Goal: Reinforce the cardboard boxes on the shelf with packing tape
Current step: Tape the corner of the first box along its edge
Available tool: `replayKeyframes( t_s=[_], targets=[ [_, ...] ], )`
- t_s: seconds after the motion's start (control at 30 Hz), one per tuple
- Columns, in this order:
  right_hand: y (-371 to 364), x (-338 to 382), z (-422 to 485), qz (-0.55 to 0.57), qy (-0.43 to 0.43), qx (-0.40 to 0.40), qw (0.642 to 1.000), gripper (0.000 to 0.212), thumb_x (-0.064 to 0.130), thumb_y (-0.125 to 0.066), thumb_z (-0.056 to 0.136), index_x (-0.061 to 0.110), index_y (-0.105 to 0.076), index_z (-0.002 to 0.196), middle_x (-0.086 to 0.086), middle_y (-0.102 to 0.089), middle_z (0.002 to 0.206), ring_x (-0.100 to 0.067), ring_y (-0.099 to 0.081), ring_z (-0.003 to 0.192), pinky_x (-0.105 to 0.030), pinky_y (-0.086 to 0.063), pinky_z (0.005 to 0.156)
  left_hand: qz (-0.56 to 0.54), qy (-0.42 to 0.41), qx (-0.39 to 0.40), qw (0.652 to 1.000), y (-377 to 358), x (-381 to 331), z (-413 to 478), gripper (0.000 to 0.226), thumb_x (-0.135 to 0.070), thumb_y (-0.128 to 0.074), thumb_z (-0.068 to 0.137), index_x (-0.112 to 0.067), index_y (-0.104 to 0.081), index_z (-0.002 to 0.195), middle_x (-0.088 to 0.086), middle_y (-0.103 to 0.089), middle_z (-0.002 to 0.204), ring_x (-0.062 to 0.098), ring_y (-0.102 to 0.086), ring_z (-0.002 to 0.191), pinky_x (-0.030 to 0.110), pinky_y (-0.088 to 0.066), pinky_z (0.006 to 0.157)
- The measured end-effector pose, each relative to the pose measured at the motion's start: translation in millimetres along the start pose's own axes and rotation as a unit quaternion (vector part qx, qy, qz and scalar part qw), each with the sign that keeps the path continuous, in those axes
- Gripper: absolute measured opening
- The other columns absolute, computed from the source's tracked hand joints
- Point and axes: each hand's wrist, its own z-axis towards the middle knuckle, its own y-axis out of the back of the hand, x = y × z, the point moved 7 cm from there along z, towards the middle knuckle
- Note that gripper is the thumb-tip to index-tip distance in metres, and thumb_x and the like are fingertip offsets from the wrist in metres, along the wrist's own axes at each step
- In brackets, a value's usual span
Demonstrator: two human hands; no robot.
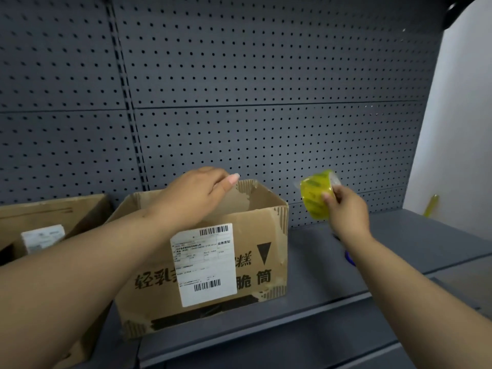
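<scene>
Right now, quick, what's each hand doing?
Left hand: at the far rim of the cardboard box; grip cannot be told.
Right hand: holding the yellow tape roll.

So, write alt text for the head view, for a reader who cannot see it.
A person's right hand holds a yellow tape roll beside an open cardboard box on a shelf; the left hand is at the box's far rim. A second box stands at left.

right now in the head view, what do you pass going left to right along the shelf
open cardboard box at the left edge → cardboard box with the shipping label → yellow tape roll, gripped by the right hand → yellow object by the far wall
</scene>
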Motion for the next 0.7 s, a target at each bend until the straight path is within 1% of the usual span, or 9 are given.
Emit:
replayKeyframes(
  t_s=[0.07,0.13,0.2,0.27,0.37,0.47,0.53,0.6,0.7],
  targets=[
    [18,41,-1,0.055,0.046,-0.022,0.997,0.02,0.023,-0.051,0.094,0.007,-0.063,0.097,-0.008,-0.063,0.091,-0.025,-0.057,0.085,-0.03,-0.041,0.066,-0.036,0.0,-0.024,0.999,11,-8,10,0.053,-0.051,-0.025,0.093,-0.021,-0.05,0.129,-0.005,-0.052,0.133,0.009,-0.046,0.119,0.023,-0.034,0.095],
    [28,80,-8,0.086,0.094,-0.018,0.992,0.02,0.024,-0.053,0.093,0.011,-0.064,0.104,-0.001,-0.063,0.093,-0.02,-0.058,0.089,-0.03,-0.044,0.075,-0.086,0.007,-0.046,0.995,22,-14,17,0.054,-0.049,-0.032,0.094,-0.021,-0.038,0.14,-0.005,-0.041,0.144,0.01,-0.037,0.131,0.026,-0.029,0.106],
    [30,112,-21,0.122,0.131,0.0,0.984,0.019,0.023,-0.055,0.092,0.014,-0.064,0.106,0.001,-0.065,0.097,-0.017,-0.06,0.092,-0.032,-0.048,0.081,-0.157,0.013,-0.063,0.985,33,-18,21,0.06,-0.05,-0.038,0.093,-0.021,-0.028,0.145,-0.005,-0.037,0.147,0.011,-0.035,0.134,0.029,-0.028,0.109],
    [24,139,-37,0.145,0.16,0.015,0.976,0.016,0.022,-0.056,0.091,0.017,-0.064,0.104,0.0,-0.067,0.099,-0.017,-0.061,0.093,-0.036,-0.05,0.084,-0.218,0.025,-0.089,0.971,49,-15,20,0.062,-0.048,-0.044,0.091,-0.019,-0.03,0.145,-0.004,-0.041,0.143,0.011,-0.039,0.13,0.027,-0.031,0.106],
    [11,171,-60,0.162,0.184,0.031,0.969,0.016,0.02,-0.058,0.09,0.018,-0.064,0.104,-0.002,-0.067,0.101,-0.018,-0.062,0.095,-0.04,-0.05,0.086,-0.255,0.038,-0.128,0.958,72,-1,7,0.043,-0.04,-0.054,0.09,-0.017,-0.056,0.126,-0.006,-0.06,0.121,0.002,-0.055,0.102,0.013,-0.04,0.086],
    [-6,197,-81,0.163,0.194,0.04,0.966,0.019,0.021,-0.058,0.09,0.018,-0.064,0.107,-0.002,-0.066,0.103,-0.016,-0.061,0.096,-0.035,-0.049,0.086,-0.256,0.032,-0.166,0.952,91,24,-15,0.021,-0.03,-0.062,0.087,-0.018,-0.069,0.102,-0.016,-0.062,0.09,-0.007,-0.052,0.077,0.005,-0.041,0.073],
    [-19,215,-96,0.152,0.205,0.039,0.966,0.022,0.022,-0.058,0.09,0.017,-0.063,0.111,-0.001,-0.065,0.104,-0.015,-0.06,0.096,-0.029,-0.048,0.084,-0.224,0.029,-0.191,0.955,104,43,-31,0.013,-0.026,-0.065,0.085,-0.018,-0.071,0.094,-0.019,-0.052,0.081,-0.005,-0.048,0.072,0.001,-0.035,0.066],
    [-34,234,-113,0.149,0.209,0.038,0.966,0.025,0.023,-0.058,0.09,0.016,-0.062,0.113,-0.001,-0.065,0.106,-0.015,-0.059,0.097,-0.028,-0.047,0.085,-0.225,0.036,-0.2,0.953,116,63,-48,0.005,-0.022,-0.067,0.084,-0.019,-0.07,0.086,-0.016,-0.054,0.08,-0.001,-0.05,0.073,0.003,-0.036,0.067],
    [-62,262,-139,0.159,0.206,0.047,0.964,0.024,0.023,-0.058,0.09,0.016,-0.062,0.112,-0.001,-0.064,0.106,-0.015,-0.059,0.097,-0.029,-0.047,0.086,-0.255,0.056,-0.2,0.944,136,100,-73,0.013,-0.022,-0.067,0.084,-0.026,-0.064,0.072,-0.011,-0.061,0.079,0.007,-0.057,0.077,0.016,-0.045,0.071]
  ],
)
